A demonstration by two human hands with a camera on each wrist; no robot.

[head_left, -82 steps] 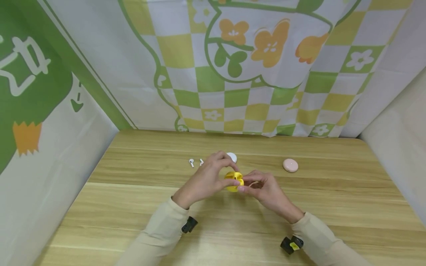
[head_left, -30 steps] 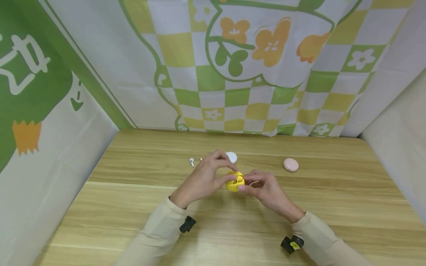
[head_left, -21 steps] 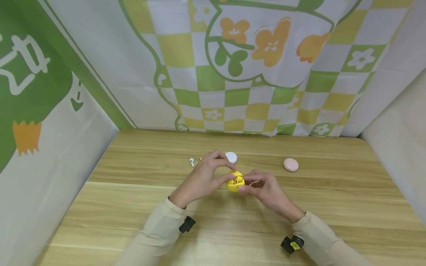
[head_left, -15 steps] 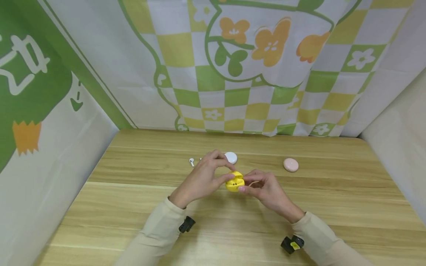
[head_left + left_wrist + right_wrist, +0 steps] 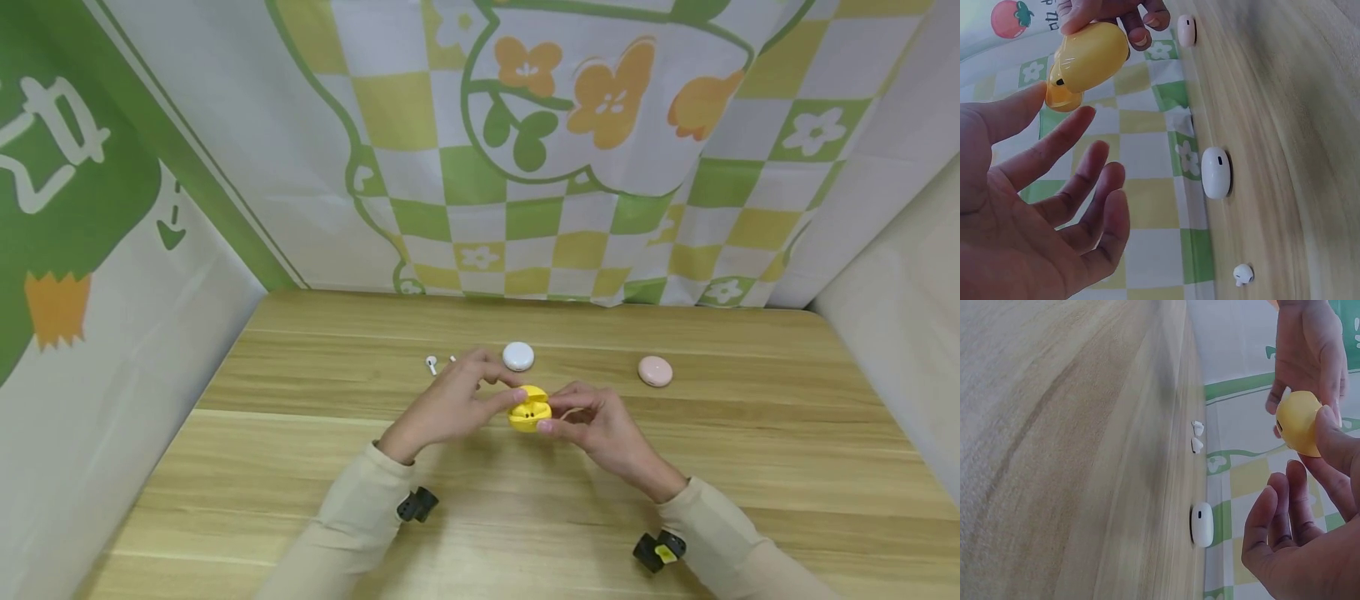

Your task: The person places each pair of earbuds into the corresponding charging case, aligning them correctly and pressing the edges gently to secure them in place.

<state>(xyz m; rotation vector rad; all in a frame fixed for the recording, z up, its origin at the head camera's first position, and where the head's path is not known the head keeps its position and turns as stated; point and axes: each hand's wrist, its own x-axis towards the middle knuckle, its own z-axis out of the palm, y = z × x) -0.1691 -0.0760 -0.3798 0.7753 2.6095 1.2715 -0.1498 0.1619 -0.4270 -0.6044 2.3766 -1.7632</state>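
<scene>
A yellow earbud case (image 5: 530, 419) with its lid raised is held above the table, two small dark spots showing inside. My right hand (image 5: 603, 429) pinches its right side between thumb and fingers. My left hand (image 5: 450, 404) is at the case's left; in the left wrist view the thumb tip (image 5: 1036, 94) meets the case's edge, while the other fingers are loosely spread and hold nothing. From the right wrist, the yellow case (image 5: 1297, 422) shows its rounded back with a dark slot.
Behind the hands, a round white case (image 5: 518, 357) lies on the wooden table (image 5: 555, 533). A white earbud (image 5: 431, 364) is left of it, with another white earbud (image 5: 452, 358) partly hidden by the left hand. A round pink case (image 5: 655, 372) lies farther right.
A yellow earbud tilted at the case opening now sits down inside. My left fingers have come off the case and drawn slightly left, uncovering the white case. The right hand stays put.
</scene>
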